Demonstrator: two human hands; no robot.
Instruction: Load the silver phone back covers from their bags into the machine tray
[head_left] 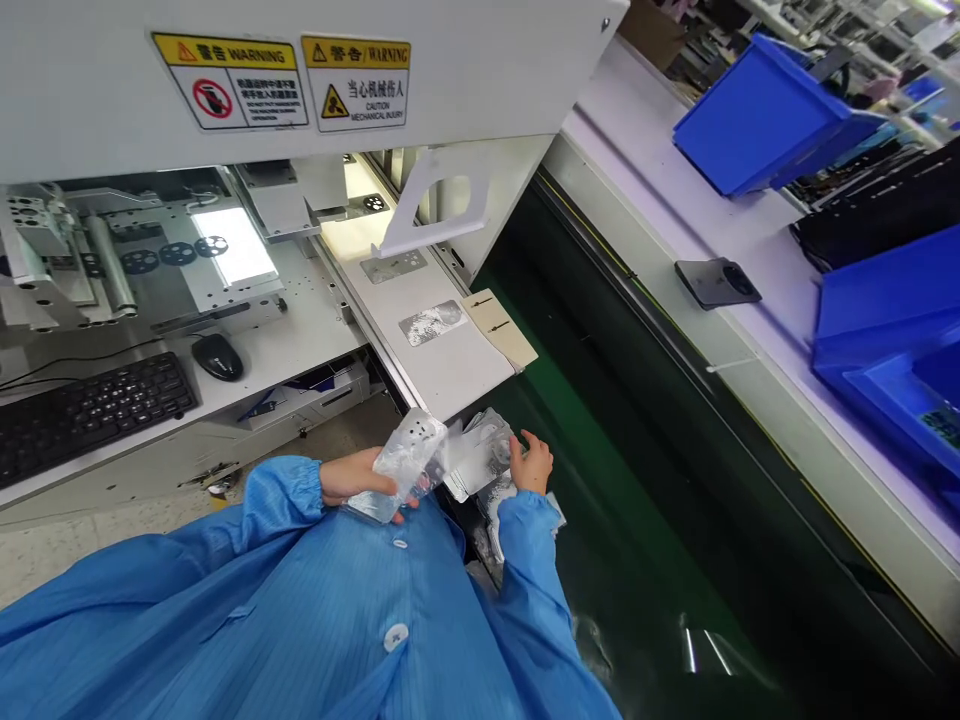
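My left hand [360,482] grips a thin, clear-silvery rectangular sheet [412,440] with several small dark holes near its upper end. The thumb lies on top and fingertips show below it. My right hand [531,462] is at the right edge of another silvery sheet [484,455], its fingers curled and the thumb against that edge. The two sheets almost meet, and the gap between them is blurred. Below my right hand lies a pile of similar shiny sheets [495,515], partly covered by my sleeve. Two flat silvery plates [433,323] [394,266] lie on the white conveyor belt [442,375].
A white machine [465,70] with warning labels stands ahead. A keyboard [97,410] and mouse [217,357] sit at left. A beige board [501,328] edges the belt. Past the dark green belt [600,470], a phone [718,283] and blue bins [772,120] rest on a ledge.
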